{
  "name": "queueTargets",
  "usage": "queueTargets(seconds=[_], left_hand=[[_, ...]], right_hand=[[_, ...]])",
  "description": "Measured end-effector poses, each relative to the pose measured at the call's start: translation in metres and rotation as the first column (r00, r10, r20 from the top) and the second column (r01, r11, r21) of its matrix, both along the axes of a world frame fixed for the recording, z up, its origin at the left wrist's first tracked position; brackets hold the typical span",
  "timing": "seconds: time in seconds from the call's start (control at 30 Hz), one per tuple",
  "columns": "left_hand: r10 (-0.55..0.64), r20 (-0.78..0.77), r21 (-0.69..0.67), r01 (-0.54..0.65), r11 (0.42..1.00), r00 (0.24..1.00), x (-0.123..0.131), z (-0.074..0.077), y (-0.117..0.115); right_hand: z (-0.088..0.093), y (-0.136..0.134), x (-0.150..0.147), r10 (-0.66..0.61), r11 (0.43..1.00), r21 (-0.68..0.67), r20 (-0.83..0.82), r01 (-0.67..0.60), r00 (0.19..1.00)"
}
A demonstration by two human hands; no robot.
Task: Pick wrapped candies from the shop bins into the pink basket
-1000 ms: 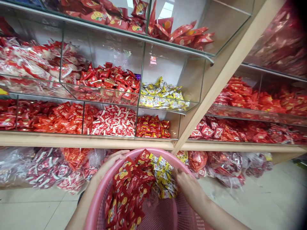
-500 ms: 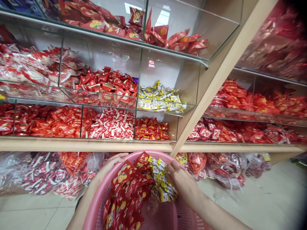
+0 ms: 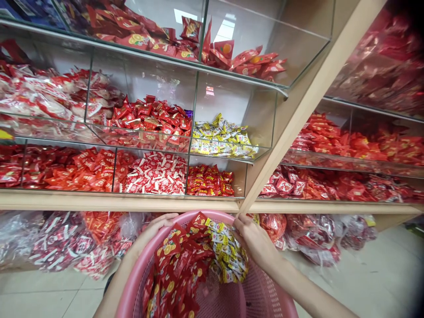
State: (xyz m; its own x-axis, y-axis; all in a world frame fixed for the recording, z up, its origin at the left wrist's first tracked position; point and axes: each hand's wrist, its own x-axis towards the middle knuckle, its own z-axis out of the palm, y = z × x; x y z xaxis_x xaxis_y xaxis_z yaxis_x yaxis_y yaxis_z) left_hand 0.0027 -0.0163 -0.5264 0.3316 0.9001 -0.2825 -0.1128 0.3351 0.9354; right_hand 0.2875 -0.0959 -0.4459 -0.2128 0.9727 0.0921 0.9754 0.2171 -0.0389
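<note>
A round pink plastic basket [image 3: 132, 282] with mesh walls sits low in front of me. Its far left rim is under my left hand [image 3: 162, 223], whose fingers curl over the edge. My right hand [image 3: 253, 236] has its fingers bent over the far right rim, beside a pile of small yellow-and-white wrapped candies [image 3: 228, 254]. Larger red packets with orange-slice pictures [image 3: 180, 265] fill the basket's left side. Part of the mesh bottom shows near me. My right fingertips are partly hidden.
Glass-fronted shelf bins hold red packets [image 3: 152, 117], yellow-and-white candies [image 3: 221, 137] and red-and-white candies [image 3: 157, 174]. A slanting wooden post [image 3: 298, 110] divides the shelves. Clear bags of sweets [image 3: 62, 243] lie under the bottom ledge [image 3: 115, 202], on a tiled floor [image 3: 371, 282].
My right hand has shifted slightly up and right, from over the yellow candies toward the rim, uncovering more of them. My left hand stays on the rim. The view has tilted slightly.
</note>
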Motion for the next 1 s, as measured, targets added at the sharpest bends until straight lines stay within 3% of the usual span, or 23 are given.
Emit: queueTargets(seconds=[0.2,0.4,0.5,0.6,0.67,0.77,0.9,1.0], left_hand=[[-0.008,0.004,-0.010,0.009,1.000,1.000,-0.004,-0.008,0.003],[-0.012,0.020,-0.017,0.012,1.000,1.000,-0.003,-0.006,0.004],[-0.007,0.029,-0.024,0.007,1.000,1.000,-0.002,-0.005,0.003],[-0.013,0.025,-0.033,0.014,0.999,1.000,-0.003,-0.005,0.002],[-0.013,0.010,-0.024,0.013,1.000,1.000,-0.004,-0.006,0.002],[0.000,-0.022,0.025,0.001,1.000,1.000,-0.003,-0.006,0.000],[0.008,-0.023,0.051,-0.007,0.999,1.000,-0.001,-0.005,0.000],[-0.015,-0.022,0.009,0.015,1.000,1.000,-0.002,-0.006,0.003]], right_hand=[[0.000,0.005,0.004,-0.026,1.000,0.007,-0.010,0.026,1.000],[-0.005,0.010,-0.005,-0.060,0.998,0.037,0.247,0.053,0.967],[-0.003,0.012,-0.010,-0.066,0.998,0.033,0.289,0.059,0.955],[0.002,0.003,-0.007,-0.070,0.997,0.030,0.266,0.065,0.962],[0.000,-0.010,-0.002,-0.006,1.000,0.005,0.282,0.005,0.959],[-0.016,-0.033,0.003,0.092,0.996,-0.018,0.397,-0.093,0.913],[-0.044,-0.050,0.001,0.034,0.995,0.053,0.588,-0.080,0.808],[-0.052,-0.050,-0.004,0.003,0.995,0.073,0.672,-0.070,0.741]])
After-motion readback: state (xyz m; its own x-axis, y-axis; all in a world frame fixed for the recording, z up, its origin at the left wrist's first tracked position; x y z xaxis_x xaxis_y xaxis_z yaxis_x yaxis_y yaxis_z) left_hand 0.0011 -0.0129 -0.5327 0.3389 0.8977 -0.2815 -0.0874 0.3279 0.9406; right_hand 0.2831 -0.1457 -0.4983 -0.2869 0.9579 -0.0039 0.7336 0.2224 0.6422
